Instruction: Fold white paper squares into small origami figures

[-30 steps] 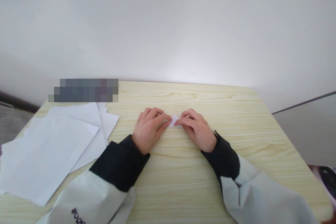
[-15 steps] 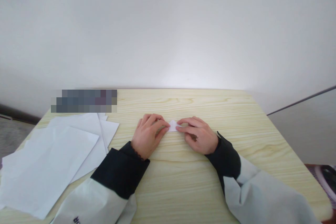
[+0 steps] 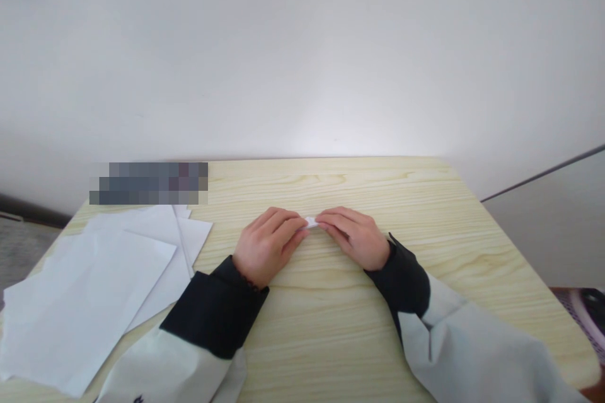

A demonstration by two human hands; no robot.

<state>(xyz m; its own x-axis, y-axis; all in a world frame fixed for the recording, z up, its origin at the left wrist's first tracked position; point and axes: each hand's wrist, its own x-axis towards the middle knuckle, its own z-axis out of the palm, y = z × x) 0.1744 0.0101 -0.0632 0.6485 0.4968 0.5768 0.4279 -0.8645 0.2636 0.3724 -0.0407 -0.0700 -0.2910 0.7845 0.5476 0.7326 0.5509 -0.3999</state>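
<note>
A small folded piece of white paper [image 3: 311, 221] shows between my fingertips, just above or on the wooden table [image 3: 321, 327]. My left hand [image 3: 270, 244] pinches its left end with thumb and fingers. From the other side, my right hand [image 3: 354, 236] pinches the right end. The fingers cover most of the paper, so only a narrow strip with a slight peak is visible. Whether it touches the table I cannot tell.
Several loose sheets of white paper [image 3: 89, 302] overlap on the table's left side. Behind them lies a dark, pixelated object [image 3: 149, 184]. A white wall [image 3: 302, 56] rises at the table's back edge. Beyond the right edge is a purplish item [image 3: 579, 315].
Both hands have closed further over the paper, and the right fingers have drawn together. The paper, earlier a flat small triangle, now shows as a thinner strip.
</note>
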